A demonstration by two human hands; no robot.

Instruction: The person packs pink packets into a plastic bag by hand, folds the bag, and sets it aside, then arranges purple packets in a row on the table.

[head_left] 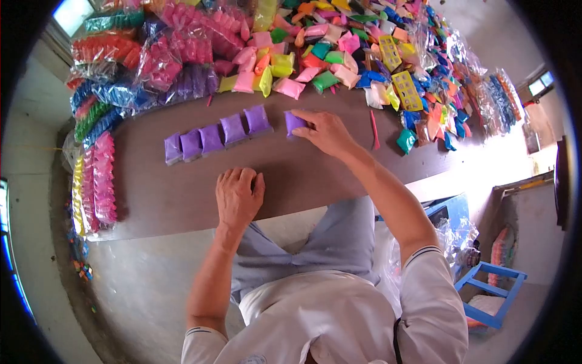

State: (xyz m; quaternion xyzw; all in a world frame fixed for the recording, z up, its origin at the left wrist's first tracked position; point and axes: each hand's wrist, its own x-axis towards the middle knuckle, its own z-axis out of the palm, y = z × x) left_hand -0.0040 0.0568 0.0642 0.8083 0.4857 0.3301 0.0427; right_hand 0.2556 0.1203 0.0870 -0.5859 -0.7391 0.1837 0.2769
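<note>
Five purple packets (211, 139) lie in a slightly slanted row on the brown table (163, 200). To the right of that row is one more purple packet (295, 124), with the fingers of my right hand (327, 131) closed on its upper right part. My left hand (238, 193) rests near the table's front edge, below the row, its fingers curled down and their tips partly hidden; whether anything is under them cannot be seen.
Heaped coloured packets (321, 60) cover the table's back. Bagged stacks (109, 97) stand at the left, with pink strips (104, 176) along the edge. A red stick (374, 130) and yellow trays (406, 91) lie at the right. A blue frame (491, 294) is below.
</note>
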